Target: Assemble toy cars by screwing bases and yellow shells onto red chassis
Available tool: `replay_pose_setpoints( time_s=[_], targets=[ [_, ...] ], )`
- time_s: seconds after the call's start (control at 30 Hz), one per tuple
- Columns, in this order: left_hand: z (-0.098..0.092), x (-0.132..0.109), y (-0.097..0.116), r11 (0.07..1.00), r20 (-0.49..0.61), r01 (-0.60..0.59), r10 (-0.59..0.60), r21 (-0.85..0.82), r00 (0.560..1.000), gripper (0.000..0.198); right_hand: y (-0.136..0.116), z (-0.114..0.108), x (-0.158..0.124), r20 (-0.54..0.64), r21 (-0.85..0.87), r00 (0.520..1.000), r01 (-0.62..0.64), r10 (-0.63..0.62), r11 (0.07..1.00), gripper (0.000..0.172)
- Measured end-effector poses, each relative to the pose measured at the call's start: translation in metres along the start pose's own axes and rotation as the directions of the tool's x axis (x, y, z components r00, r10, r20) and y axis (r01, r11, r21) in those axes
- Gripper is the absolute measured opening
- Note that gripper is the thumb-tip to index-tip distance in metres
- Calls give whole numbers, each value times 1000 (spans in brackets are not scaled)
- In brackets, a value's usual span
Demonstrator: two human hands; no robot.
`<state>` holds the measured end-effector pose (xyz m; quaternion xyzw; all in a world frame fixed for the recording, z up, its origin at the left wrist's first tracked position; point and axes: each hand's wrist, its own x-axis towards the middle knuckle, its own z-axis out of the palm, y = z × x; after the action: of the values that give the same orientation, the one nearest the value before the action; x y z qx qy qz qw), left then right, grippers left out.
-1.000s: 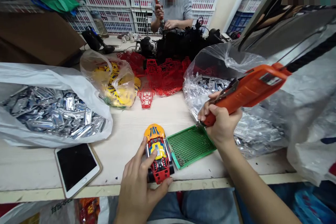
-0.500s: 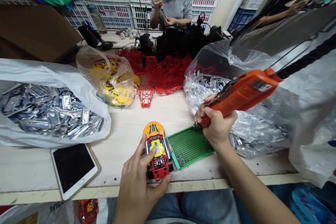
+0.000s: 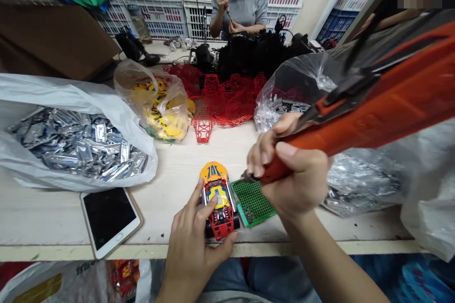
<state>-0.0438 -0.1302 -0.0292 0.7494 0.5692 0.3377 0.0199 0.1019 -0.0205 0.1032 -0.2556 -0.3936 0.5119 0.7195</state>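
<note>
A toy car (image 3: 217, 196) with an orange hood, yellow middle and red frame lies on the table near its front edge. My left hand (image 3: 195, 236) holds it from the left, fingers along its side and thumb at its rear. Wrapped round an orange electric screwdriver (image 3: 341, 128) is my right hand (image 3: 291, 170); the tool slants down to the left, its tip just right of the car's front and over a green perforated tray (image 3: 254, 201). Small screws lie at the tray's left end, beside the car.
Bags of silvery parts (image 3: 88, 147) stand left and right (image 3: 355, 175). Behind are a bag of yellow parts (image 3: 167, 113) and red frames (image 3: 231, 99). A tablet (image 3: 110, 220) lies at the front left. Across the table a person (image 3: 241, 9) holds another screwdriver.
My right hand has brought the screwdriver up and left, nearer the camera, with its tip closer to the car. My left hand stays on the car. The view has shifted slightly.
</note>
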Motion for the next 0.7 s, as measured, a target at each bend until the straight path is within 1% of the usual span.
replay_pose_setpoints(
  time_s=[0.1,0.23,0.33,0.5,0.57,0.63,0.7],
  targets=[
    [-2,0,-3,998,11,-43,42,37,999,54,15,11,-8,80,21,994,-70,68,997,15],
    [-2,2,-3,998,7,-48,48,46,999,56,25,15,-12,88,7,989,-116,115,993,15],
    [-2,3,0,998,3,-45,45,50,999,57,26,14,-12,86,-4,990,-115,115,993,15],
    [-3,6,6,998,-36,-21,23,61,999,50,28,13,-14,88,-37,990,-108,111,993,15],
    [-4,7,7,998,-32,-20,22,64,999,50,30,14,-14,93,-48,990,-99,103,994,15],
    [-5,8,8,998,-24,-16,18,66,1000,51,32,14,-13,104,-67,989,-95,102,993,14],
    [-5,8,8,998,-19,-11,12,68,1000,51,34,13,-13,155,-139,982,-85,106,987,12]
  ],
)
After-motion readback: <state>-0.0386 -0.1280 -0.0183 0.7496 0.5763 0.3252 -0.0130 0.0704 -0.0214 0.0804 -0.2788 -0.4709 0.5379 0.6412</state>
